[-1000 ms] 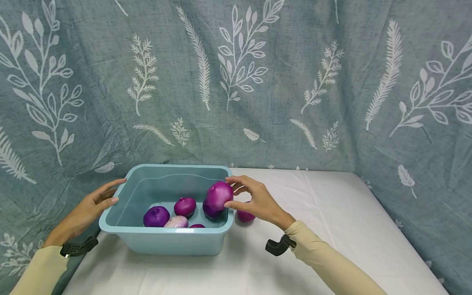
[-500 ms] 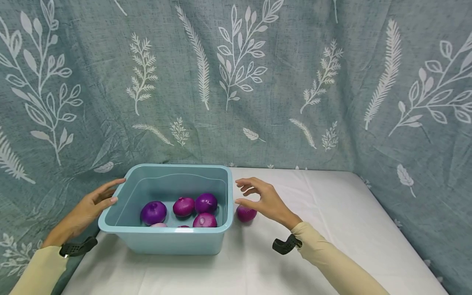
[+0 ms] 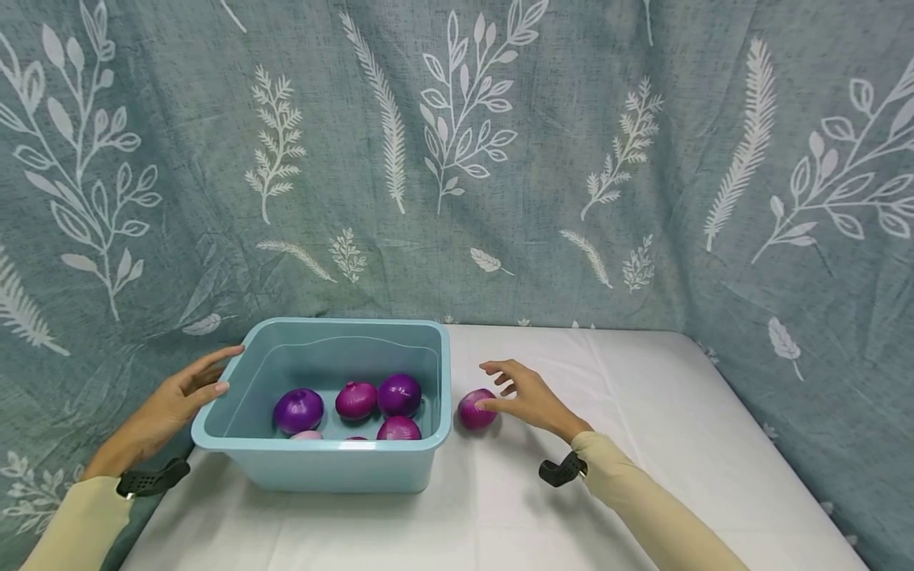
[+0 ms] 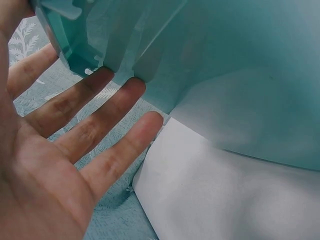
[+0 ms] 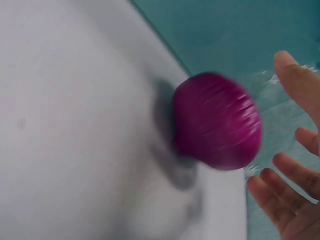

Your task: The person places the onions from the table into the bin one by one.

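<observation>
A light blue plastic tub (image 3: 314,468) stands on the white cloth with several purple onions in it, among them a dark one (image 3: 298,411) at the left and a magenta one (image 3: 355,400) near the middle. My left hand (image 3: 160,412) rests at the tub's left rim; in the left wrist view its fingers (image 4: 115,155) lie nearly straight against the outer wall. To the right of the tub, a red onion (image 5: 217,122) sits on the cloth. My right hand (image 3: 531,400) hovers over this onion, fingers spread and holding nothing, the thumb overlapping it in the head view.
A white cloth (image 3: 643,476) covers the table. Grey-green curtains (image 3: 528,159) with white leaf prints hang behind and along both sides. The tub's right wall (image 3: 444,396) stands close beside the loose onion.
My right hand let go of a magenta onion inside the tub, then moved right and away from the rim to the loose onion. The left hand stayed at the rim.
</observation>
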{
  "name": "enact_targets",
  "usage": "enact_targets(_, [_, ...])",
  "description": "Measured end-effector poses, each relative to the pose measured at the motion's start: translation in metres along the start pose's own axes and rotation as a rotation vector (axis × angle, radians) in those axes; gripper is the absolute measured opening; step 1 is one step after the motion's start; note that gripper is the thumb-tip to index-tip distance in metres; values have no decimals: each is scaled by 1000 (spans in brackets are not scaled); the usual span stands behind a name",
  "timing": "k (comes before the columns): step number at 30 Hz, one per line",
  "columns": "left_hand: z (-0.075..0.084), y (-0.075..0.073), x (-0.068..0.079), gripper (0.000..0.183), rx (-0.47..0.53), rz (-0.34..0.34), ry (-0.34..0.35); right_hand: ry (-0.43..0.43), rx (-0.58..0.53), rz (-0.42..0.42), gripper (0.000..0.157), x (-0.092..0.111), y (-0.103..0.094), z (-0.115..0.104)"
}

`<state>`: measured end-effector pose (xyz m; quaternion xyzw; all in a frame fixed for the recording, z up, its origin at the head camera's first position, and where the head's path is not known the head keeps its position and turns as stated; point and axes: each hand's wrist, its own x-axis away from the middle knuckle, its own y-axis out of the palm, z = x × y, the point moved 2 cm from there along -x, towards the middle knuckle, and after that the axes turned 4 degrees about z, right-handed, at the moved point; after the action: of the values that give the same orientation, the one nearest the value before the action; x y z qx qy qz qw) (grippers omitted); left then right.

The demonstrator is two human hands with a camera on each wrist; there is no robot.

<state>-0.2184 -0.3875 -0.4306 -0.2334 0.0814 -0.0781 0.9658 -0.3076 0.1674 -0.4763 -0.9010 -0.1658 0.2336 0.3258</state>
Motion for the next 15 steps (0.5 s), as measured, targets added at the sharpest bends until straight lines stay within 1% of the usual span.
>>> enact_targets(2, [-1,1,0,61,-3,-2,6,38,8,-22,72,3,4,7])
enact_targets(5, [-1,2,0,61,-1,-2,7,62,34,-42,76,6,9,15])
enact_targets(9, [-1,3,0,61,13,-3,11,45,60,-52,77,9,14,19])
enact_targets(15, [-1,0,-1,62,23,1,14,36,81,-55,73,6,17,18])
